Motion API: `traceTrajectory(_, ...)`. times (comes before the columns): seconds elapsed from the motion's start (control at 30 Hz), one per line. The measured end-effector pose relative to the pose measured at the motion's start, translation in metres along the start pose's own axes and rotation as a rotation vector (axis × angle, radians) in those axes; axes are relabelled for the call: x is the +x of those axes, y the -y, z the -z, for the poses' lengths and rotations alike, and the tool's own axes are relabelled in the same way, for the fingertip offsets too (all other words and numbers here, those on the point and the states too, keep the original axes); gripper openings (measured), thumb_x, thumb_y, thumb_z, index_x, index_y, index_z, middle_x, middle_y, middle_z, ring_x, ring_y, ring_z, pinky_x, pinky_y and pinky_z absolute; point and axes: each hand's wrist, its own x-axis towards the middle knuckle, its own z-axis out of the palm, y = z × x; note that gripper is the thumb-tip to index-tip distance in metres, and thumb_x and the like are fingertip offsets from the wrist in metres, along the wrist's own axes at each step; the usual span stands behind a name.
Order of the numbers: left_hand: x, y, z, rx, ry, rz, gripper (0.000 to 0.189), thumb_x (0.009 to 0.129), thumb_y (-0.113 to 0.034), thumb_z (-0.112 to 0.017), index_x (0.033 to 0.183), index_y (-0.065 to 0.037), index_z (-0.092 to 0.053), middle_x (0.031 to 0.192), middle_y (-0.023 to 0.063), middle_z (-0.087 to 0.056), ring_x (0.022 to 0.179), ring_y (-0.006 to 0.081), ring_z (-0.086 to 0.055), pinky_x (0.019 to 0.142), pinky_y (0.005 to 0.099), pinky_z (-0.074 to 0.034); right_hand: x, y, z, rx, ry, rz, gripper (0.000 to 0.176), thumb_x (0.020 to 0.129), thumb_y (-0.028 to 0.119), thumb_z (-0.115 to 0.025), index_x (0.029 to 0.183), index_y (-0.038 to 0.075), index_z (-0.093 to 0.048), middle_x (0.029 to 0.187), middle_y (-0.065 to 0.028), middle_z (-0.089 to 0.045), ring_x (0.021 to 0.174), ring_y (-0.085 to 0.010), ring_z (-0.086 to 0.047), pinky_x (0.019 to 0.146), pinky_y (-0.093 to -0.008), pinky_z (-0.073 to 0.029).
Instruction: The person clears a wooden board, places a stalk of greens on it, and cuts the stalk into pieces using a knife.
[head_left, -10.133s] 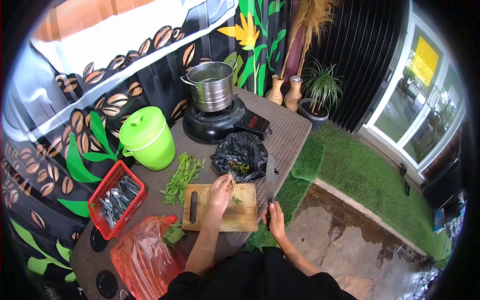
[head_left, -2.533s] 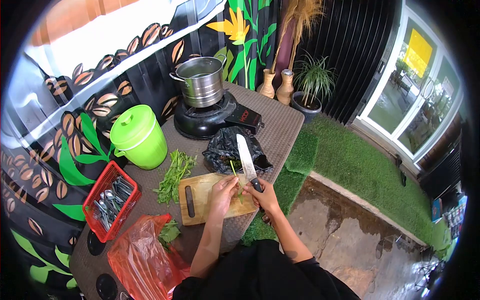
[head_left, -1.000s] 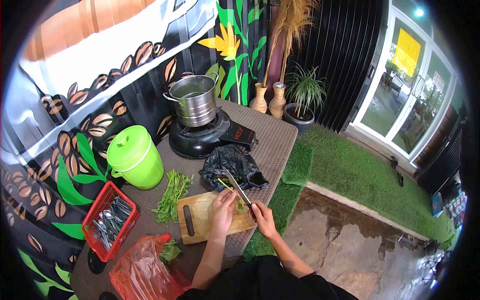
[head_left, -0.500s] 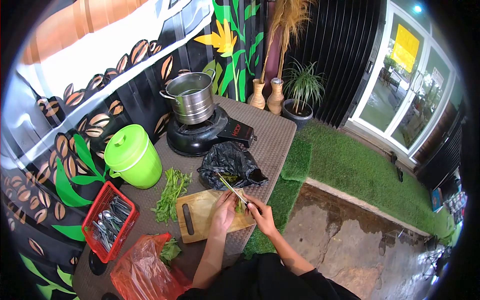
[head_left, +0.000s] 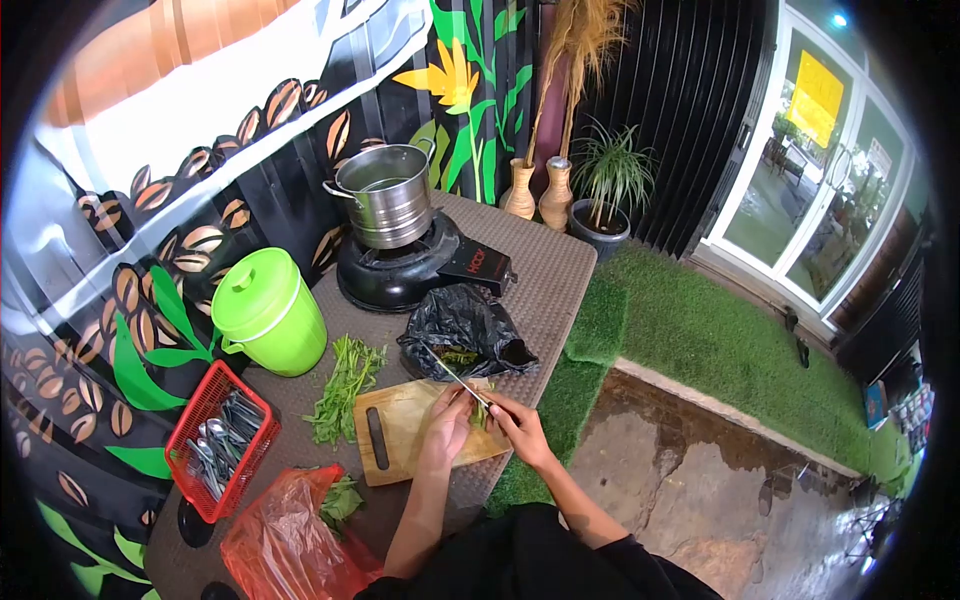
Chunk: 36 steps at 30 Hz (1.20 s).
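My right hand (head_left: 521,432) is closed round the handle of a knife (head_left: 458,375), its blade pointing up and left toward an open black plastic bag (head_left: 465,330) with greens inside. My left hand (head_left: 447,424) is closed beside the blade, over the wooden cutting board (head_left: 402,425). Green stems (head_left: 484,408) show between the two hands, apparently pinched by the left one. Left of the board lies a bunch of leafy greens (head_left: 345,388).
A steel pot (head_left: 388,205) stands on a black stove (head_left: 400,270) at the back. On the left are a lidded green container (head_left: 275,320) and a red basket (head_left: 180,455) of cutlery. A red plastic bag (head_left: 285,535) lies at the near edge.
The knife blade has tilted slightly lower and to the left. The view has shifted a little; the hands stay almost in place.
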Motion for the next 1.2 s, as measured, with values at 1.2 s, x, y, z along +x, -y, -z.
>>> traceTrajectory(1.2,0.006,-0.006,-0.004,0.215,-0.286,-0.146,0.017,0.088,-0.010,-0.062,0.102,-0.001,-0.060,0.090,0.0030,-0.062,0.081,0.0118,-0.059,0.075,0.0242,-0.049,0.046,-0.006,0.000,0.084,0.040,-0.276,0.021,0.088,0.025,-0.064,0.087,0.004,-0.059,0.055,0.0036,-0.044,0.043,-0.0038,-0.038,0.039,-0.0219,-0.026)
